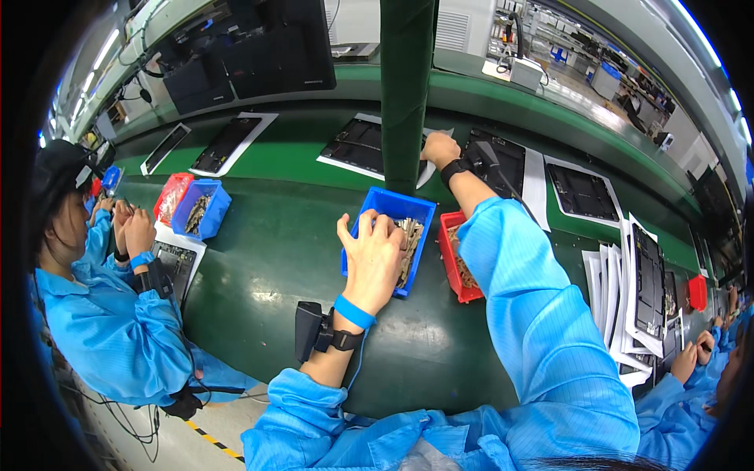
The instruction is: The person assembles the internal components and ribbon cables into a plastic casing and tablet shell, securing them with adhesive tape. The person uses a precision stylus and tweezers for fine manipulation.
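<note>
My left hand (pixel 374 261) is over a blue bin (pixel 424 210) of small, narrow metallic-looking pieces (pixel 410 235). Its fingers are apart and bent down toward the bin, with nothing visible held in them. Reaching past a red bin (pixel 470 295) of small brownish pieces, my right arm extends to the far green belt. There my right hand (pixel 442 149) is closed at the edge of a white sheet (pixel 425 176), beside a green post (pixel 404 94). A dark flat panel (pixel 353 145) lies on that sheet. The post hides part of both, and the fingertips are hard to see.
More dark panels on white sheets (pixel 583 191) lie along the belt. White sheets and panels are stacked (pixel 616 294) at right. On the left, a co-worker (pixel 110 314) sits near another blue bin (pixel 212 210) and a red one. Another person's hands (pixel 691 355) show at far right.
</note>
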The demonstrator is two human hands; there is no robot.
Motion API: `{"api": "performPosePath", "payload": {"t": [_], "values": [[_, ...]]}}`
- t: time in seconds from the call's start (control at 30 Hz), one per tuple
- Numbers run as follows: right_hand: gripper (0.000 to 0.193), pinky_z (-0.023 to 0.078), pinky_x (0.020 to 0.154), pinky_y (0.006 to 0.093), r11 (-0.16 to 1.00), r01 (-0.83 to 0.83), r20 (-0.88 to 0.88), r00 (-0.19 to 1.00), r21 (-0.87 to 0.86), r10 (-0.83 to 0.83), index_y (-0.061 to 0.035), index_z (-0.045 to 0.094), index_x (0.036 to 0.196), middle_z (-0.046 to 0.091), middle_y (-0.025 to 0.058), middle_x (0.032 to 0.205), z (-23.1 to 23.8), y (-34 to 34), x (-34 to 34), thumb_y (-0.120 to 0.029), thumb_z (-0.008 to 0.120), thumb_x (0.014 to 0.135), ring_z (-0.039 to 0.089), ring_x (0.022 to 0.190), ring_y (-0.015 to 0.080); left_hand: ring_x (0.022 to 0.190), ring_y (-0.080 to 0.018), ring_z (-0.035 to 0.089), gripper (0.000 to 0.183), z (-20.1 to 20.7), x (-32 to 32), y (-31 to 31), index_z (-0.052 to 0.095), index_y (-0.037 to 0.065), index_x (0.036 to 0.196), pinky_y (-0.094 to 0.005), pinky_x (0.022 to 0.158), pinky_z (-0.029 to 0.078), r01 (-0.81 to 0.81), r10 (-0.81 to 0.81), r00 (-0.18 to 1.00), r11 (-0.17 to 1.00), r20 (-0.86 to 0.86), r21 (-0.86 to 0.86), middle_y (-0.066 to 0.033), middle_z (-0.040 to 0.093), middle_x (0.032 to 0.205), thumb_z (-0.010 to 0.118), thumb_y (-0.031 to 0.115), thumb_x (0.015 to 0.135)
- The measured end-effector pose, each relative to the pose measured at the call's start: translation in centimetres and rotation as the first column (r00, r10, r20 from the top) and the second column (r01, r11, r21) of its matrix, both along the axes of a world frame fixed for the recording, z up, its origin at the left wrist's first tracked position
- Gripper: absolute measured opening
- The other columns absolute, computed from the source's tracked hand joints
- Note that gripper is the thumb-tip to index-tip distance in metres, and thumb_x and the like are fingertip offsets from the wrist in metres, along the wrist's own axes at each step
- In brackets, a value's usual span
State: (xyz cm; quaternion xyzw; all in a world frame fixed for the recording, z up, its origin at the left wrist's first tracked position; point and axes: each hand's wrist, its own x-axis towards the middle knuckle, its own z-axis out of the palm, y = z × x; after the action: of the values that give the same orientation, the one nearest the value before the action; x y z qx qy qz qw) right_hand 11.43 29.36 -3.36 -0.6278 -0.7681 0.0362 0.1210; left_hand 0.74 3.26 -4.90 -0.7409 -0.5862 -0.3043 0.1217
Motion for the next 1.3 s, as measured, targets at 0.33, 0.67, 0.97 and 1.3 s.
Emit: {"api": "performPosePath", "payload": {"t": [0.33, 0.67, 0.97, 1.3], "values": [[0.025, 0.056, 0.085, 0.0403, 0.978, 0.199, -0.425, 0.881, -0.063, -0.207, -0.0045, 0.074, 0.087, 0.071, 0.0209, 0.101, -1.6, 3.5, -0.4, -0.019, 0.071, 0.066, 0.068, 0.099, 0.0354, 0.108, -0.0262, 0.052, 0.017, 0.2, 0.1, -0.1, 0.063, 0.010, 0.087, -0.0589, 0.103, 0.028, 0.009, -0.018, 0.995, 0.996, 0.098, 0.086, -0.0024, 0.059, 0.096, 0.074, 0.010, 0.074], [0.045, 0.052, 0.088, 0.0428, 0.925, 0.317, -0.571, 0.808, 0.209, -0.148, 0.0024, 0.070, 0.098, 0.069, 0.0268, 0.101, 8.0, 3.7, 10.0, -0.033, 0.077, 0.071, 0.066, 0.100, 0.0403, 0.093, -0.0201, 0.058, 0.005, 0.6, -0.4, 0.1, 0.071, 0.010, 0.084, -0.0494, 0.103, 0.029, 0.044, -0.080, 0.947, 0.992, 0.312, 0.120, -0.0005, 0.064, 0.078, 0.072, 0.013, 0.081], [0.017, 0.036, 0.050, 0.0273, 0.968, 0.251, -0.997, 0.078, 0.010, -0.010, -0.0091, 0.064, 0.075, 0.056, -0.0020, 0.068, 12.4, -22.6, 25.7, -0.023, 0.071, 0.082, 0.050, 0.060, 0.0101, 0.085, -0.0165, 0.059, 0.009, 2.6, -1.1, 0.6, 0.072, 0.006, 0.086, -0.0298, 0.075, 0.046, 0.087, -0.206, 0.781, 0.971, 0.589, 0.225, -0.0043, 0.067, 0.080, 0.074, 0.010, 0.079], [0.046, 0.044, 0.074, 0.0196, 0.910, 0.080, -0.877, 0.244, -0.407, -0.414, 0.0019, 0.059, 0.122, 0.058, -0.0020, 0.085, 4.2, -44.0, 28.1, -0.008, 0.066, 0.077, 0.056, 0.076, 0.0068, 0.084, -0.0122, 0.066, 0.015, 5.6, -1.7, -3.9, 0.065, -0.001, 0.100, -0.0251, 0.079, 0.051, 0.580, -0.084, -0.061, 0.808, 0.995, 0.104, -0.0087, 0.071, 0.089, 0.063, 0.013, 0.095]]}}
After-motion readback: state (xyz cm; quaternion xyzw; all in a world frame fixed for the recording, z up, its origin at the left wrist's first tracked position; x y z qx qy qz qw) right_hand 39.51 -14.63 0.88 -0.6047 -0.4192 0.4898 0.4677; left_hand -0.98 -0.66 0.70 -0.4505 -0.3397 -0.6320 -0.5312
